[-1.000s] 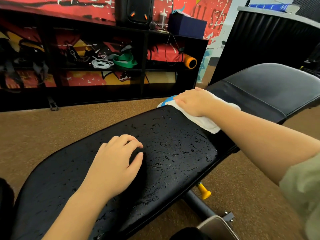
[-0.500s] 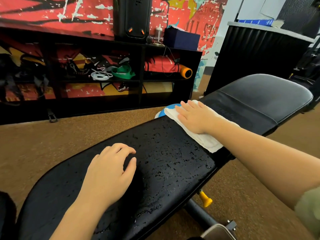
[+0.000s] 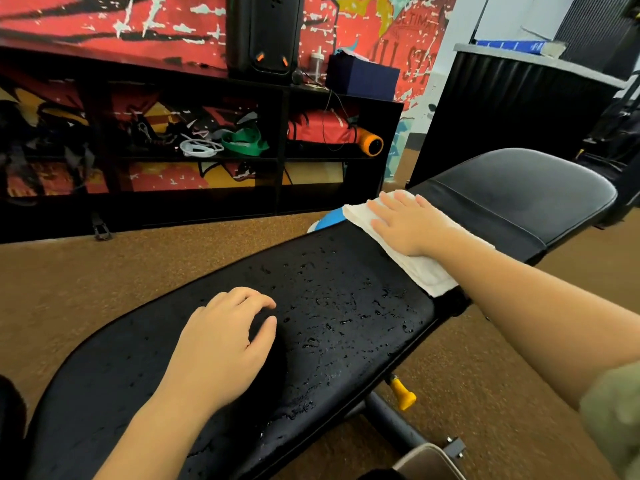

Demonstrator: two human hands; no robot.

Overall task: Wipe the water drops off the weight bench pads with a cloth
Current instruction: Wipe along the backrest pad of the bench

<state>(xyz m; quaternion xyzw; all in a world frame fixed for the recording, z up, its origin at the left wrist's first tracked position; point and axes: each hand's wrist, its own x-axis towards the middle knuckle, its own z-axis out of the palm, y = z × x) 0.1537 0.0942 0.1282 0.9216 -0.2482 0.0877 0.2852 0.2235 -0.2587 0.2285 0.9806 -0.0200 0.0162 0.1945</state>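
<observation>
The right hand [image 3: 408, 225] lies flat, fingers straight and spread, palm pressing down on a white folded terry cloth [image 3: 427, 275]. The cloth sits across the far end of the long black vinyl back pad [image 3: 145, 368] of the weight bench, right at the gap where this pad meets the shorter black seat pad [image 3: 519, 188]. A bit of blue [image 3: 327, 220] shows at the cloth's far corner; I cannot tell what it is.

The left hand [image 3: 225, 344] rests on the middle of the long pad, fingers loosely bent with the tips touching the vinyl, holding nothing. Between the two hands the pad is covered with scattered water drops [image 3: 346, 306], glinting on the surface. The seat pad beyond the cloth looks matte, with no drops that I can make out.

Under the near edge of the bench a yellow plastic knob [image 3: 401, 393] sticks out beside the grey metal frame tube [image 3: 391, 424]. The bench stands on brown speckled carpet [image 3: 104, 271]. Behind it, against a red painted mural wall [image 3: 104, 19], a low black open shelf unit [image 3: 284, 98] holds green resistance bands [image 3: 244, 143], a white coiled cord [image 3: 199, 147] and an orange-ended roller [image 3: 370, 143], with a tall black speaker [image 3: 263, 32] and a navy box [image 3: 362, 77] on top.
</observation>
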